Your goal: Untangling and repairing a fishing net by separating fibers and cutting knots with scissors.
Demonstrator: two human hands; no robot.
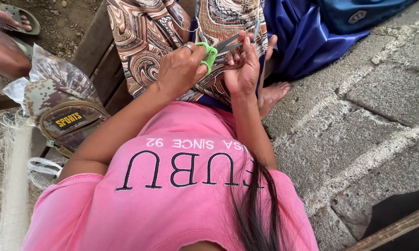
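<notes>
My left hand (179,69), a ring on one finger, is closed around the green handles of a pair of scissors (215,50). The grey blades are parted and point right, toward my right hand (242,69). That hand pinches fine pale net threads (218,79) together with a thin blue-grey stick (256,29) that rises above its fingers. Both hands are over my lap, which is covered by a brown swirl-patterned cloth (144,37). The blade tips sit right at my right hand's fingers.
A camouflage pouch (63,116) and a clear plastic bag (56,69) lie on the wooden bench (97,51) at left, beside a pale bundle of netting (14,186). Blue cloth (302,37) lies at top right over concrete blocks (358,116). Another person's sandalled foot (9,16) is at top left.
</notes>
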